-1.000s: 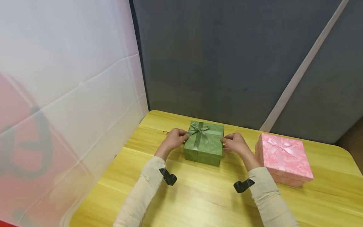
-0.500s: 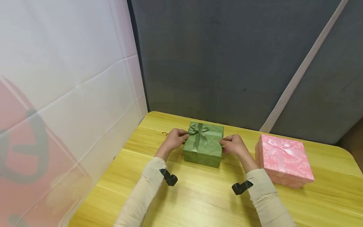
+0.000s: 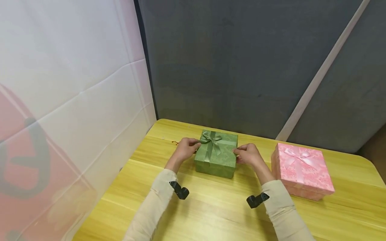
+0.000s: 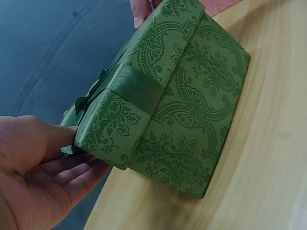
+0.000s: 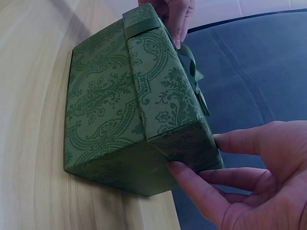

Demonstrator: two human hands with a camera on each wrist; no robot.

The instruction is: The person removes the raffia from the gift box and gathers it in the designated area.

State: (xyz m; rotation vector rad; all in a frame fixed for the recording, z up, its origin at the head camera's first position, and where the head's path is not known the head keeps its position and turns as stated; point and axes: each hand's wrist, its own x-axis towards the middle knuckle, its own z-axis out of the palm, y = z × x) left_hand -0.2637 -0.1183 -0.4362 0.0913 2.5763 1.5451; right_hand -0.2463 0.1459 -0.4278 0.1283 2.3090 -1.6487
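A green gift box (image 3: 215, 157) with a damask pattern, its lid (image 4: 144, 72) in place, sits on the table. Ribbon crosses the lid and ends in a green bow (image 3: 212, 140) near the far left corner. My left hand (image 3: 186, 148) grips the lid's left side, thumb at the top edge and fingers along the side below. On the opposite side my right hand (image 3: 248, 154) holds the lid likewise, its thumb on the upper edge and index finger (image 5: 189, 179) near the lid's lower rim. Some fingertips are hidden behind the box.
To the right stands a pink gift box (image 3: 304, 169) with a pink bow, close to my right forearm. A small reddish-brown item (image 3: 175, 143) lies left of the green box. A dark curtain (image 3: 211, 67) hangs behind the wooden table (image 3: 211, 214), with a white printed sheet (image 3: 99, 100) on the left.
My right hand has shifted slightly left, bringing its thumb onto the lid's edge. The left hand keeps its place on the lid, and the boxes look almost unmoved.
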